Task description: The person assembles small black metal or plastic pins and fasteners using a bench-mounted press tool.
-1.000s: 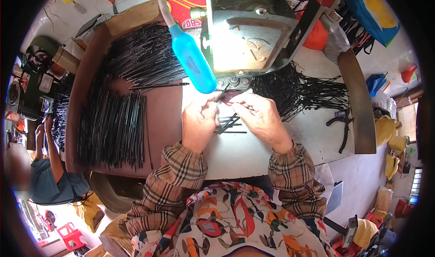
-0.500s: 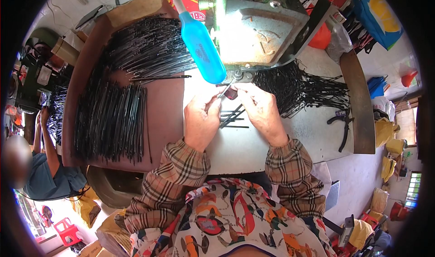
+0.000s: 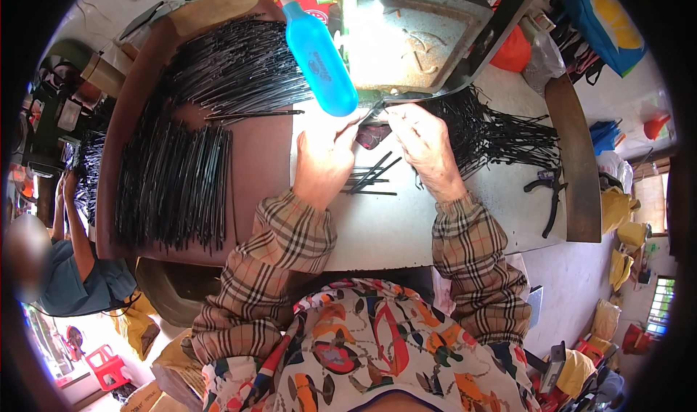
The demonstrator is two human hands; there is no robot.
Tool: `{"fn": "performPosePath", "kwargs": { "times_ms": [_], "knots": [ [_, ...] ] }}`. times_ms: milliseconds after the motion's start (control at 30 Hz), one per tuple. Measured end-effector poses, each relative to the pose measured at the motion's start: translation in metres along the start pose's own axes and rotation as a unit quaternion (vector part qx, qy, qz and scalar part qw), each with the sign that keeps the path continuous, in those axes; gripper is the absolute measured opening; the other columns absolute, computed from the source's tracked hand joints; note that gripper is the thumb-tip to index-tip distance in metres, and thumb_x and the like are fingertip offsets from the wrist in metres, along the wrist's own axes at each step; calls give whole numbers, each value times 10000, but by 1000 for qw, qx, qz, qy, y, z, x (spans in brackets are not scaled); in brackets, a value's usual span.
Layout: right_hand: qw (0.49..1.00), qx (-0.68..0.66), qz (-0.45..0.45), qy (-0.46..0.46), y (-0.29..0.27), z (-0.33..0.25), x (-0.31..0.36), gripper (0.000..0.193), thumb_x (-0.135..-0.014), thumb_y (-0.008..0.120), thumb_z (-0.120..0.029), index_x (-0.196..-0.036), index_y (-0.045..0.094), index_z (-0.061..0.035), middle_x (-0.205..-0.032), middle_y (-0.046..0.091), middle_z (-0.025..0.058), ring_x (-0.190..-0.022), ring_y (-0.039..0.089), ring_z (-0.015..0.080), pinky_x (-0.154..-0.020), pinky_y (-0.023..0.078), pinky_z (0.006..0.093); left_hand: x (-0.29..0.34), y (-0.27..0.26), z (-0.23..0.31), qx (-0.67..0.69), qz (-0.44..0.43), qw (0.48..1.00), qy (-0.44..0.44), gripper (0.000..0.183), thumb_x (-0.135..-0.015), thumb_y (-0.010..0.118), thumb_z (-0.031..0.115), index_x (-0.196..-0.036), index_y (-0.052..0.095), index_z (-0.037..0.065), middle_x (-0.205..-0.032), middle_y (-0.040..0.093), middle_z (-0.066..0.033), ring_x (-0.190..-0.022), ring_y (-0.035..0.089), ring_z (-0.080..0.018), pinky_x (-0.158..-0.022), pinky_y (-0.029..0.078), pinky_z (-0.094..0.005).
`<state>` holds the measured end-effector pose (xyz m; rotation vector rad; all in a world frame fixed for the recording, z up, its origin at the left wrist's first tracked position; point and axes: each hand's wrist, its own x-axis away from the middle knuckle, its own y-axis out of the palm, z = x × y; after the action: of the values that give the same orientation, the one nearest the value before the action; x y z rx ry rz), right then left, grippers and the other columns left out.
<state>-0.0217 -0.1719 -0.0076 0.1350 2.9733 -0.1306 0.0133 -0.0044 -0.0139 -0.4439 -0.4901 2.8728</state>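
Under the metal machine head (image 3: pixel 425 52), my left hand (image 3: pixel 323 158) is closed in a pinch on a thin black strip (image 3: pixel 372 112), which slants up toward the machine. My right hand (image 3: pixel 425 147) has its fingertips pressed together at the strip's far end; whether they grip that strip or another small piece is hidden. Between my hands is a dark reddish block (image 3: pixel 372 137). Several loose black strips (image 3: pixel 374 180) lie on the pale tabletop below it. A blue bulb-shaped thing (image 3: pixel 323 67) hangs just above my left hand.
Long black strips lie in two heaps (image 3: pixel 174 187) on the brown tray (image 3: pixel 265 187) at left. A tangled pile of black strips (image 3: pixel 501 140) covers the right side, near black-handled pliers (image 3: pixel 548 194). Raised side boards (image 3: pixel 577 165) edge the table. Another person (image 3: pixel 80 274) sits far left.
Both hands have moved forward, closer to the machine head. The strip now reaches under it, and the reddish block shows more fully. The pliers and heaps stay put.
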Motion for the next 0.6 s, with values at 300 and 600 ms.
{"fn": "performPosePath", "kwargs": {
  "times_ms": [300, 600],
  "knots": [
    [999, 13, 18, 27, -1, 5, -5, 158, -917, 587, -107, -964, 654, 29, -682, 554, -33, -567, 435, 10, -474, 343, 183, -8, 6, -1, -2, 42, 991, 130, 289, -783, 550, -110, -1002, 697, 8, -812, 647, -111, -746, 625, -173, -699, 488, -264],
    [995, -52, 34, 81, 4, 4, -3, 166, -912, 602, -115, -982, 655, 26, -655, 517, -51, -554, 411, 1, -467, 316, 173, -10, 4, -9, -25, 35, 990, 135, 279, -784, 560, -97, -989, 701, 30, -887, 680, -140, -820, 660, -245, -768, 503, -293]
  ]
}}
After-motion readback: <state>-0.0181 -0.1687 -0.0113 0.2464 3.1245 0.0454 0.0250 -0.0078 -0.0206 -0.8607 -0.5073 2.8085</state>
